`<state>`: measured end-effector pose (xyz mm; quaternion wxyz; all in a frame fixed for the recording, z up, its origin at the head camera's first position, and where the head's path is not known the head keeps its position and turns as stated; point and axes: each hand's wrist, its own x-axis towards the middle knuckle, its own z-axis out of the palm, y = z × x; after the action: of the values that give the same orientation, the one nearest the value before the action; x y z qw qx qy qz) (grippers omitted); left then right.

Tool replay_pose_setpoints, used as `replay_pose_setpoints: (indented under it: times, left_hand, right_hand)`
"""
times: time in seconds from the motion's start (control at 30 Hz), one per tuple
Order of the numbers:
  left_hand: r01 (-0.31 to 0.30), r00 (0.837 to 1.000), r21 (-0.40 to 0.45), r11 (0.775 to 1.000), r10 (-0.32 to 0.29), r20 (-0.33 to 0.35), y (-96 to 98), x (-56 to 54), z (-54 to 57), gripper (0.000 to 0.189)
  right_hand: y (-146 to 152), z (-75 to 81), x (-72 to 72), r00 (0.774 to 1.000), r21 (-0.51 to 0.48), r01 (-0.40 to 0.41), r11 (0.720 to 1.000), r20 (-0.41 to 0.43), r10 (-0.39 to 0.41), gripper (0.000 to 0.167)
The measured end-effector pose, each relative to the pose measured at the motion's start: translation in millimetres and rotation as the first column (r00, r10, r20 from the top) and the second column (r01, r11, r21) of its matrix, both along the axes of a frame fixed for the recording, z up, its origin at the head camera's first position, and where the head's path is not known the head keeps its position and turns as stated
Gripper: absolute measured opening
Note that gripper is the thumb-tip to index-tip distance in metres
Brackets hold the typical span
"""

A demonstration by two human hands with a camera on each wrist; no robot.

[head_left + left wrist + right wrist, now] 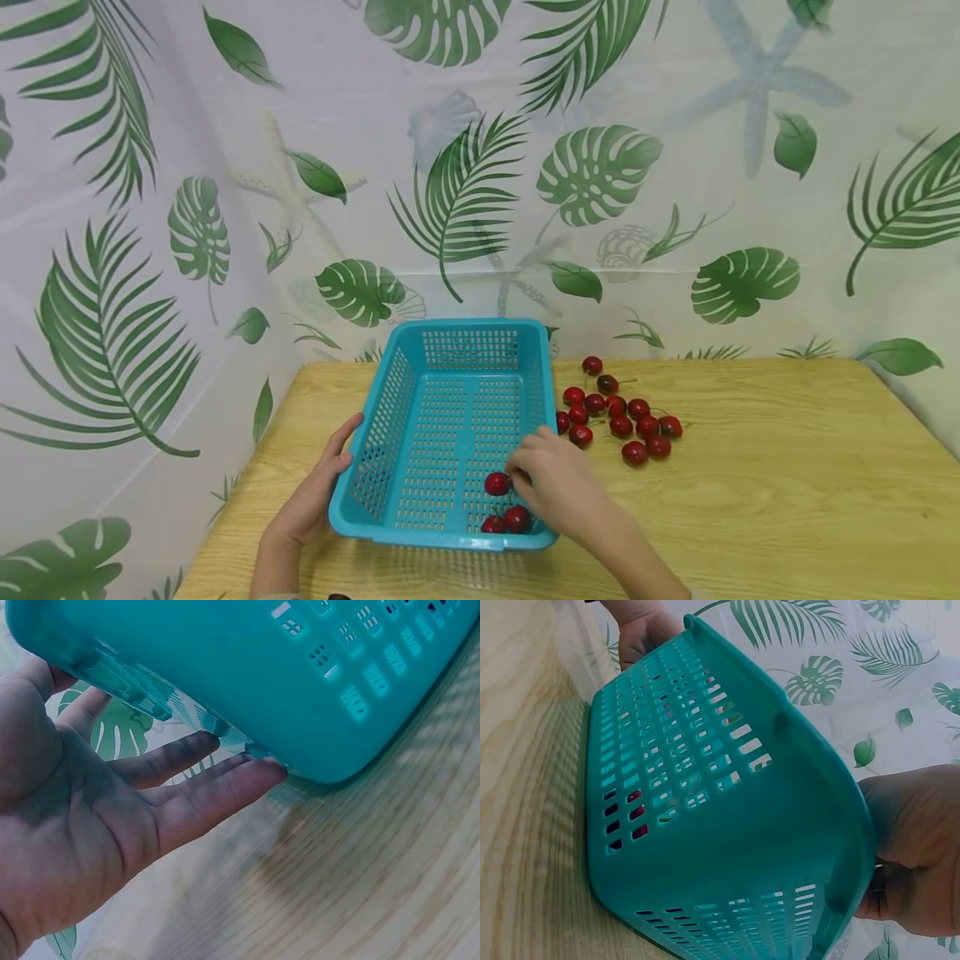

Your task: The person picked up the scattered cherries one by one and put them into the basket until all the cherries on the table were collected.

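A turquoise plastic basket [465, 442] with perforated walls stands on the wooden table. My left hand [311, 496] rests against the outside of its left wall, thumb near the rim; in the left wrist view, the left hand's fingers [225, 787] extend fairly straight along the basket. Over the right rim reaches my right hand [558, 483], fingers bent, pinching a cherry [497, 483] inside the basket, apparently by its stem. Below it, two red cherries [517, 519] lie in the near right corner. In the right wrist view, the rim hides the right fingertips.
Several dark red cherries [621, 426] lie loose on the table [780, 467], just right of the basket. A leaf-patterned cloth [480, 208] hangs behind the table and along its left side. The basket's far wall stands near the table's back edge.
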<state>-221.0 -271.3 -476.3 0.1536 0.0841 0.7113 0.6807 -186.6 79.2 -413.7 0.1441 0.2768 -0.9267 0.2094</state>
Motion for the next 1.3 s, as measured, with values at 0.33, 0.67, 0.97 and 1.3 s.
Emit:
replay_pose_setpoints:
  times: [0.33, 0.67, 0.97, 1.3]
  left_hand:
    - [-0.008, 1.0, 0.003, 1.0, 0.008, 0.01, 1.7, -0.9, -2.8, 0.056]
    - [-0.019, 0.999, 0.003, 1.0, 0.018, 0.027, 1.8, 1.1, -5.1, 0.056]
    - [-0.037, 0.999, 0.007, 0.999, 0.037, 0.023, 3.7, 0.4, -4.2, 0.056]
    - [0.019, 1.0, 0.014, 1.0, -0.02, 0.016, 1.1, 0.7, -0.6, 0.058]
  right_hand:
    - [-17, -5.7, -16.6, 0.994, 0.13, -0.107, 0.986, 0.035, 0.103, 0.023]
    - [-24, -17.8, -18.2, 0.988, 0.237, -0.092, 0.967, 0.142, 0.059, 0.032]
    - [-25, -16.0, -16.1, 0.991, 0.373, -0.057, 0.926, 0.131, 0.008, 0.032]
    - [-27, -18.5, -17.4, 0.996, 0.371, 0.006, 0.929, 0.082, -0.039, 0.02]
